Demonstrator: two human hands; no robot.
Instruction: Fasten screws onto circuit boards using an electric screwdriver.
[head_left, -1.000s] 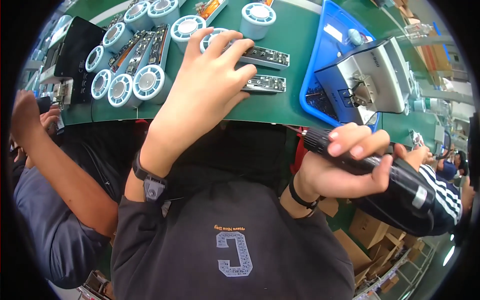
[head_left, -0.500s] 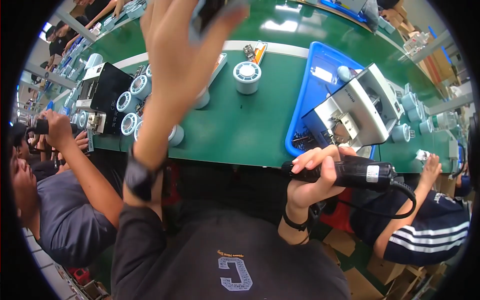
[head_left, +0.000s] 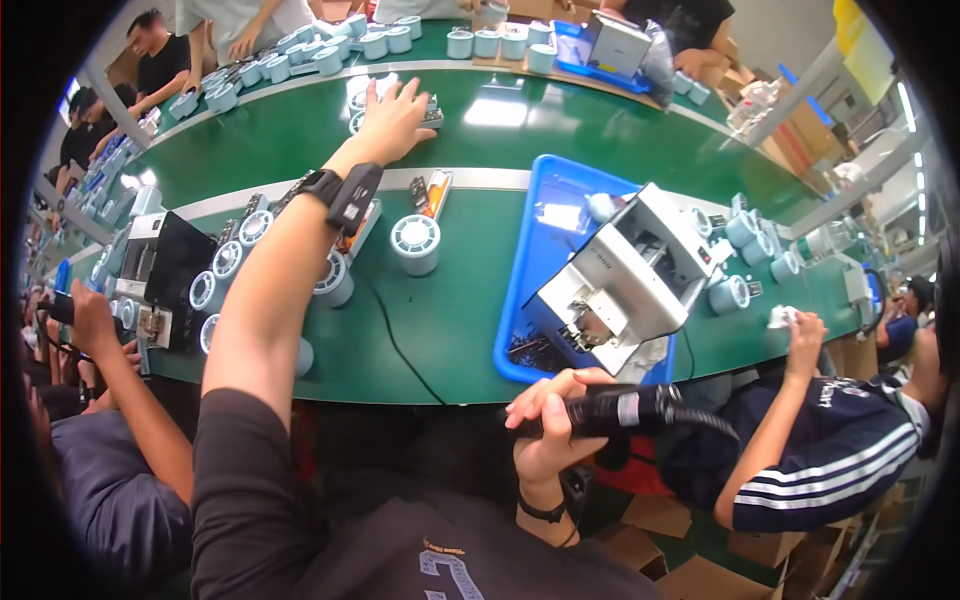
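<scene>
My left arm reaches across to the far green strip, where my left hand (head_left: 393, 122) is spread open beside a small group of light-blue round housings (head_left: 360, 98). Whether its fingertips touch them I cannot tell. Near the table's front edge, my right hand (head_left: 548, 430) is wrapped round a black electric screwdriver (head_left: 640, 408), its cable trailing off to the right. One light-blue cup-shaped housing (head_left: 415, 245) with a vented top stands upright on the near table. Behind it lies an orange and white tray (head_left: 437, 192) with a small dark part next to it.
A blue tray (head_left: 512, 300) holds a white and grey screw-feeding machine (head_left: 630, 280) and loose dark screws. More housings (head_left: 228, 262) stand left, partly behind my forearm. A black cable (head_left: 395, 340) crosses the table. Co-workers sit close on both sides; a second machine (head_left: 170, 260) is at left.
My left hand has moved away from close before the camera to the far strip, its fingers now spread. The view has shifted; my right hand still holds the screwdriver.
</scene>
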